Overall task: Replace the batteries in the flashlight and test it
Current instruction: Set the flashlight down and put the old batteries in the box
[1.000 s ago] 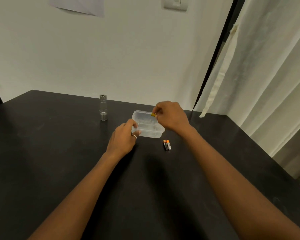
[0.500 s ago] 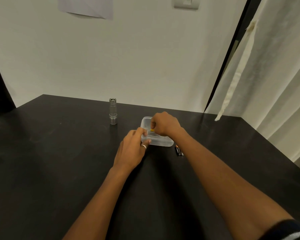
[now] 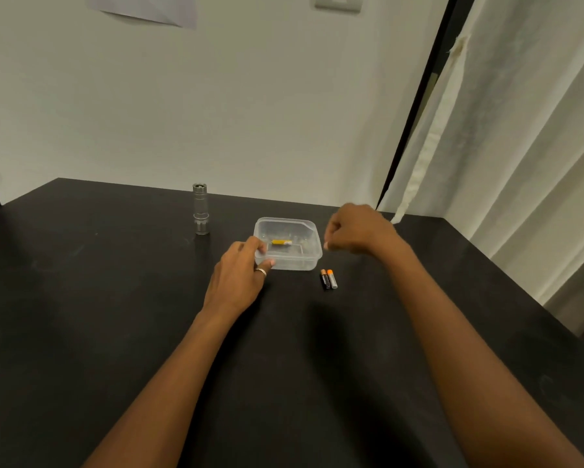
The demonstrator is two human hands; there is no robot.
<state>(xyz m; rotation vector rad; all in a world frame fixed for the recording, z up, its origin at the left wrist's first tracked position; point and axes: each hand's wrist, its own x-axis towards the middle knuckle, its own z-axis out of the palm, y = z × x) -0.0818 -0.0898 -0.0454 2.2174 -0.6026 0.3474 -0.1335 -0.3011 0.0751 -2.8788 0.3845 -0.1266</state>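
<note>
Metal flashlight (image 3: 201,209) upright nr bench (image 3: 115,298) far edge, left of tub (image 3: 294,263). Likely light, stiff, slick: grip round barrel. L hand (image 3: 238,278) fingers clamp tub corner. R hand (image 3: 354,231) fingers curled, nothing visible in them. 2 batteries (image 3: 328,279) beside tub.

Dark matte worktop (image 3: 81,332). Upright toward the far edge, a silver flashlight (image 3: 201,211). To its right, apart, a clear plastic tub (image 3: 297,263). Just beside the tub's near right corner, two batteries (image 3: 328,279), side by side, orange ends pointing away.
</note>
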